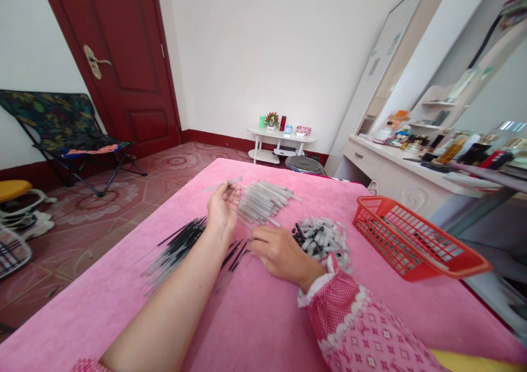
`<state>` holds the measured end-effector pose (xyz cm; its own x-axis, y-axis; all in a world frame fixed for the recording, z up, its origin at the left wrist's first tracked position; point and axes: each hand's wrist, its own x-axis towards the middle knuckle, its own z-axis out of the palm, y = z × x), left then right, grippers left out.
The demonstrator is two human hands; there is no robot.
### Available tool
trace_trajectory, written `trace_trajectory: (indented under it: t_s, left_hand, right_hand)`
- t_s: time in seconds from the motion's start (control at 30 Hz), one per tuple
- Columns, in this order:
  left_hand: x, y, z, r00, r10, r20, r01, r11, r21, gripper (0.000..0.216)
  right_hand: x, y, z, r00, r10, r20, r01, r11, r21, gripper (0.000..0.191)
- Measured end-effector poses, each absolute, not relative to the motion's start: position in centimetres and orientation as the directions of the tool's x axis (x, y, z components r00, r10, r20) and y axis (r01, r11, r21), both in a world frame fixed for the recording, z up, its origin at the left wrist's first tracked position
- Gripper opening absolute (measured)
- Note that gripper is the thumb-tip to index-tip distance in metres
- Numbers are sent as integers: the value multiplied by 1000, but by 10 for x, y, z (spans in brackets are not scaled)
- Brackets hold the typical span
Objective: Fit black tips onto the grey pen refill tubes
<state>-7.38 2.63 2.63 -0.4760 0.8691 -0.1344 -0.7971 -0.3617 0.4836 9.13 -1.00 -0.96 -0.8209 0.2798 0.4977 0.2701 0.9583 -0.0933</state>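
My left hand (223, 207) is raised over the pink table (263, 328), palm up, fingers curled around a clear pen barrel (222, 185) that sticks out to the left. My right hand (278, 251) lies low on the cloth, its fingertips pinching at thin black refills (236, 251). A long pile of black refills (177, 246) lies to the left of my left arm. A heap of clear barrels (263, 199) sits just beyond both hands. A mound of pen caps (323, 237) rests to the right of my right hand.
A red plastic basket (415, 240) stands at the table's right edge. A white dresser (395, 169) crowded with bottles lies beyond it. A folding chair (61, 136) and a dark red door (123, 59) are at the left, a small white shelf table (280, 141) by the far wall.
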Motion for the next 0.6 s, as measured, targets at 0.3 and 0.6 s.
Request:
trace_trajectory:
  t_s: [0.3, 0.6]
  left_hand:
    - [-27, 19, 8, -233, 948, -216, -919, -141, 369, 16]
    - [-9, 9, 5, -154, 953, -260, -939, -60, 338, 17]
  right_hand:
    - [113, 15, 30, 193, 818, 542, -159, 571, -805, 16]
    - [121, 19, 35, 267, 810, 522, -236, 580, -780, 18]
